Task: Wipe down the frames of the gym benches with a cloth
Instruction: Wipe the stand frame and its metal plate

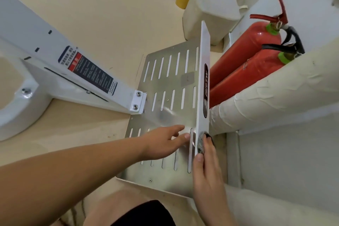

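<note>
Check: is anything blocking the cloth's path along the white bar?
Nothing visible. The right hand holds the cloth on the white bar, clear ahead; the left hand is beside it, over the slotted plate.

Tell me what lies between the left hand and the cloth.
Only a bare strip of the slotted metal plate, one slot in it, seen in the head view.
</note>
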Demonstrator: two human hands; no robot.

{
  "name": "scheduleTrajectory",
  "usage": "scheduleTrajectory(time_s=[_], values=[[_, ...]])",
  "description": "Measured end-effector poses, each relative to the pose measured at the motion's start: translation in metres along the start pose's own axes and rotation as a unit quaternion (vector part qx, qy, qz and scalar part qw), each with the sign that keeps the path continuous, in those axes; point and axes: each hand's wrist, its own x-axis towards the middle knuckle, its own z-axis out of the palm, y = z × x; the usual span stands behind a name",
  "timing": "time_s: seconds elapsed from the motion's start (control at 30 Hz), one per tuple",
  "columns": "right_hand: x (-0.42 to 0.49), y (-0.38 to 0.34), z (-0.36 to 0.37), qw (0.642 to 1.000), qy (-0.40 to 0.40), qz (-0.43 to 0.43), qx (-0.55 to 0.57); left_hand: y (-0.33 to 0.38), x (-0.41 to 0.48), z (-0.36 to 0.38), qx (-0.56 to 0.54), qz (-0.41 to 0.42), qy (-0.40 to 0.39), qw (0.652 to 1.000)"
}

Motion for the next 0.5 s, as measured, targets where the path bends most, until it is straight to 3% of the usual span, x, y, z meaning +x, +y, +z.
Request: scheduleTrajectory(time_s=[0.17, 0.37, 0.5], values=[[-0.035, -0.001, 0.006, 1.000, 0.010, 0.002, -0.017, 0.009, 0.001, -0.001, 0.019, -0.006, -0.007, 1.000], [0.048, -0.019, -0.010, 0.999, -0.008, 0.011, 0.034, 0.012, 0.010, -0.004, 0.042, 0.004, 0.002, 0.999], [0.024, -0.021, 0.000, 0.998, 0.030, -0.002, 0.049, 0.009, 0.006, -0.014, 0.041, -0.003, 0.015, 0.999]])
